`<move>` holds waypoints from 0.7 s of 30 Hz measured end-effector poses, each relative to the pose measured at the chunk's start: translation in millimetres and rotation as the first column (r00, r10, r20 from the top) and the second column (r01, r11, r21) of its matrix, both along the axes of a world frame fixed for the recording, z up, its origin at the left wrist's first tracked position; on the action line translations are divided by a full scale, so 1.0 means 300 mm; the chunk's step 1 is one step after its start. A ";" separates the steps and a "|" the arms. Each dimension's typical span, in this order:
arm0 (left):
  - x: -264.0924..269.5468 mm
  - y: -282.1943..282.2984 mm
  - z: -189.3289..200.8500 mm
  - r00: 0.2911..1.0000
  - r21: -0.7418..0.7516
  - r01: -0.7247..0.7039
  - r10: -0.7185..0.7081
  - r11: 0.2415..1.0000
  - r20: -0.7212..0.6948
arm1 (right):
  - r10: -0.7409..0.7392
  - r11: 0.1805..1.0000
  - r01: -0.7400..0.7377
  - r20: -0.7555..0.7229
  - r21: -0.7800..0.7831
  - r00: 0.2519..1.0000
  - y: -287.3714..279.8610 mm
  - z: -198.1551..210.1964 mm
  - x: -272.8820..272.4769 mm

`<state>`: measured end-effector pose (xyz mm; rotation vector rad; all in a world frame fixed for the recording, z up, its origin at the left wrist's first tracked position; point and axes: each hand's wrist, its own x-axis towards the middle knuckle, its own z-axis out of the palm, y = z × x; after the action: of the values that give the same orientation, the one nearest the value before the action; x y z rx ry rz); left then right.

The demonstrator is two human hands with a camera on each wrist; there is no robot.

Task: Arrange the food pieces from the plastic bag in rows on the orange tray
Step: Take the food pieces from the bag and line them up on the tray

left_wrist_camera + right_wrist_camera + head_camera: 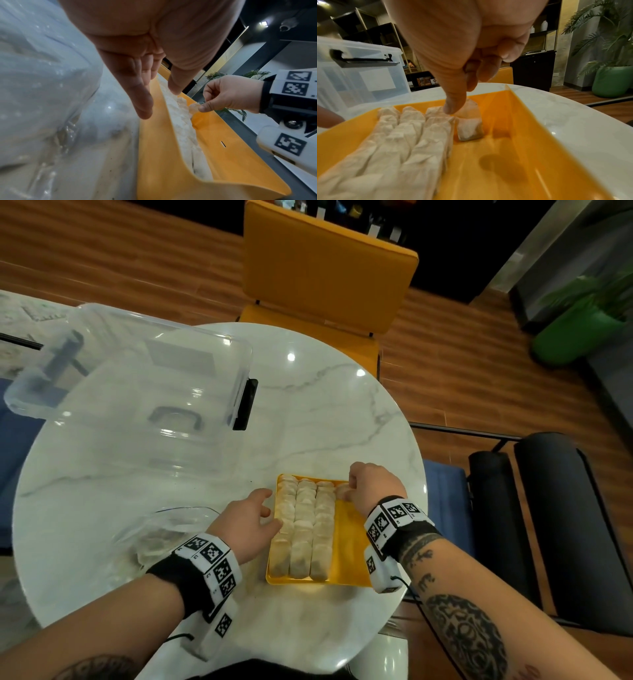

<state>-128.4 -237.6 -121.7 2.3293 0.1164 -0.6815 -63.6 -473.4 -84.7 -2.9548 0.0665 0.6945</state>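
The orange tray [349, 546] sits on the near right of the marble table [308, 412]. Three full rows of pale food pieces [305, 525] fill its left part. My right hand [349, 488] pinches one piece [471, 108] between thumb and finger at the far end of a fourth row, just behind another piece [469, 129] lying there. My left hand [270, 508] is at the tray's left edge, fingers straight, holding nothing; its thumb [175, 88] touches the nearest row. The clear plastic bag [164, 535] lies left of that hand, with pale pieces inside.
A large clear storage box [137, 378] with black latches takes up the table's far left. An orange chair [325, 268] stands behind the table, dark rolled cushions [548, 525] to the right, a green plant pot [575, 337] beyond. The tray's right strip [513, 155] is bare.
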 end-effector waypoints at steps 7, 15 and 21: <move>-0.024 0.168 0.068 0.989 -0.024 -0.107 0.109 0.994 0.103 | 0.055 0.941 -0.054 0.007 0.334 0.998 0.084 -0.029 -0.267; -0.117 0.427 0.085 0.998 0.196 -0.025 0.015 0.980 0.055 | 0.100 0.970 -0.104 0.031 0.221 0.995 0.145 -0.187 -0.524; -0.222 0.417 -0.085 0.951 0.380 0.210 -0.278 0.901 0.133 | 0.087 0.991 -0.088 0.018 0.099 0.996 0.164 -0.204 -0.544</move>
<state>-194.9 -112.5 -147.3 2.7844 -0.1536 -0.5992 -226.8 -424.1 -145.8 -2.8807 -0.0971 0.6673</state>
